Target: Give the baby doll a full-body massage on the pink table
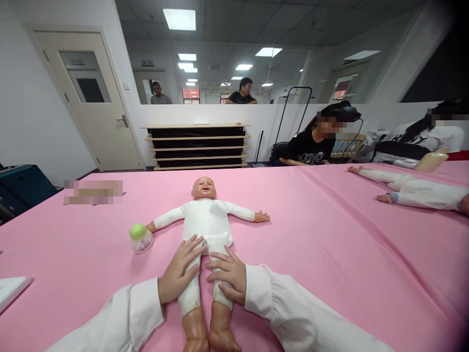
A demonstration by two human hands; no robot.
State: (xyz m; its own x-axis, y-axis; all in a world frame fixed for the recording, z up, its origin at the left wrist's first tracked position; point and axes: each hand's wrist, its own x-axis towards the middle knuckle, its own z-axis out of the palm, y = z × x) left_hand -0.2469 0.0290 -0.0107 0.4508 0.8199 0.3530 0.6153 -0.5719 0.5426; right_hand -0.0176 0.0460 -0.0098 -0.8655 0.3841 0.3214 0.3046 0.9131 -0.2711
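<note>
A baby doll point(208, 222) in white cloth lies on its back, head away from me, arms spread and bare feet toward me. My left hand point(181, 270) rests on the doll's leg at the left, fingers spread over the thigh. On the other leg lies my right hand point(227, 275), its fingers also apart. Both palms face down and neither hand grips anything. Beside the doll's hand at the left stands a small clear jar point(141, 240) with a green lid.
Pink cloth point(315, 254) covers the table. Another doll point(421, 188) lies at the right. A white flat object point(12, 291) sits at the left edge. Beyond the table are a person with a headset point(318, 137), a low shelf point(198, 145) and a door point(88, 102).
</note>
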